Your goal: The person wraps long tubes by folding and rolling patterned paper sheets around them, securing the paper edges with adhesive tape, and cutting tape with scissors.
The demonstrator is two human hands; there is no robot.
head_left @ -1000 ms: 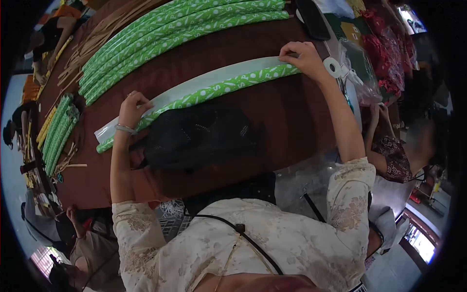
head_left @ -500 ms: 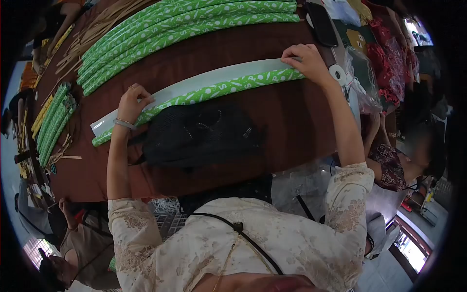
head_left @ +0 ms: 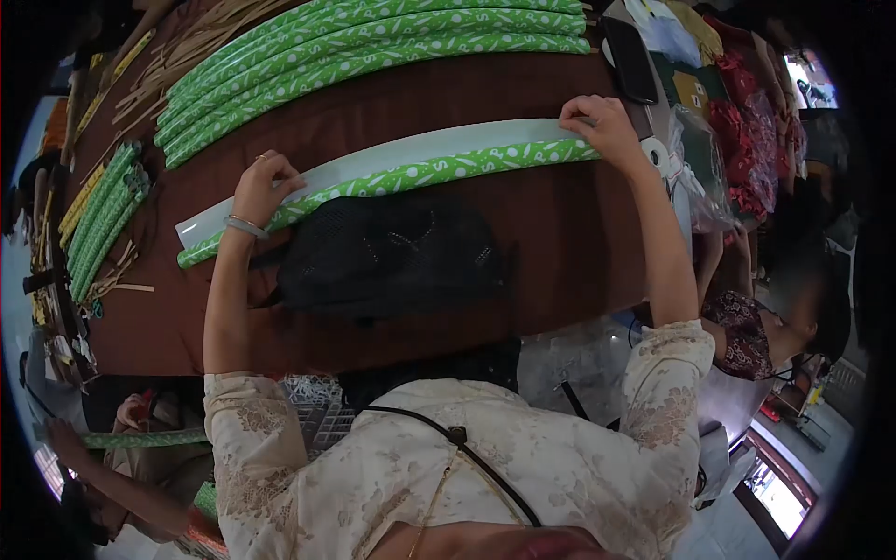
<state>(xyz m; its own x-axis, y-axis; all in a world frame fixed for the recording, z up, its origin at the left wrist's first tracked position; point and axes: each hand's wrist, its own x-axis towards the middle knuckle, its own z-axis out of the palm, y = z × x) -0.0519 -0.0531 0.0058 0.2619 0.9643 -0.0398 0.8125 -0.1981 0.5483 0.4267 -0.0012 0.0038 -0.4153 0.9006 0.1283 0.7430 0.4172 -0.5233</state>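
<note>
Here both hands, left (head_left: 262, 189) and right (head_left: 602, 126), press curled fingers onto the green wrapping-paper roll (head_left: 420, 173), pinching its ends.

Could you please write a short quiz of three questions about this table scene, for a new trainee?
1. True or false: both hands rest on the long green patterned roll.
2. What lies on the table just in front of that roll, between the arms?
A. a black mesh bag
B. a glass bottle
C. a red box
3. Fill in: the finished green rolls are piled at the ____ edge of the brown table.

Key
1. True: the left hand presses one end and the right hand the other.
2. A, the black mesh bag.
3. far.
</note>
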